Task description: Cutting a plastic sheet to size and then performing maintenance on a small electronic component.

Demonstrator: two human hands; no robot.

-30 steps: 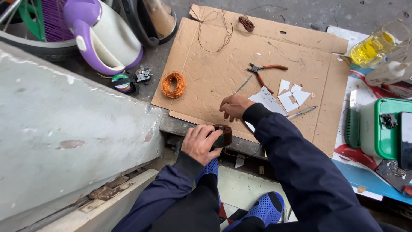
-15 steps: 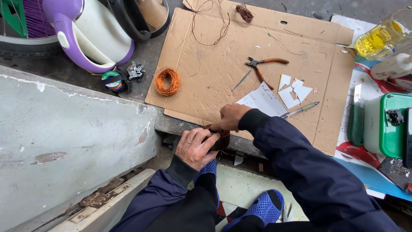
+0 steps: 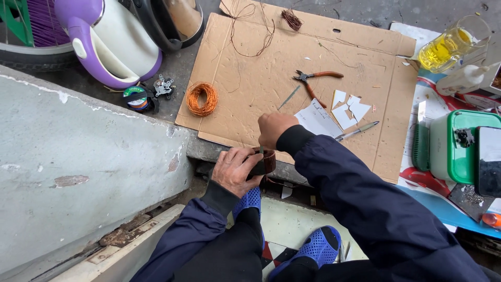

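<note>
While the head camera looks down, the left hand [image 3: 236, 171] wraps its fingers closed around a small dark round part wound with copper wire [image 3: 267, 161], held just past the near edge of the cardboard sheet [image 3: 250, 83] and above the person's knees. The right hand [image 3: 274, 129] sits directly over it, fingers pinched tight on a thin tool whose tip I cannot make out, pressing down toward the part.

On the cardboard lie a coil of orange wire [image 3: 202, 98], pliers [image 3: 315, 79] with orange handles, a thin metal file [image 3: 288, 97], cut white paper pieces [image 3: 348, 109] and a pen [image 3: 357, 131], all well apart from the hands. A purple kettle [image 3: 109, 44] stands at the far left, and a green box [image 3: 459, 149] at the right.

As a judgement, the risk lies in the grip: the part hangs unsupported over the gap, so a hard push from the right hand could slip the tool into the left fingers, scrape the fine wire, or knock the part down by the blue shoes [image 3: 313, 248].
</note>
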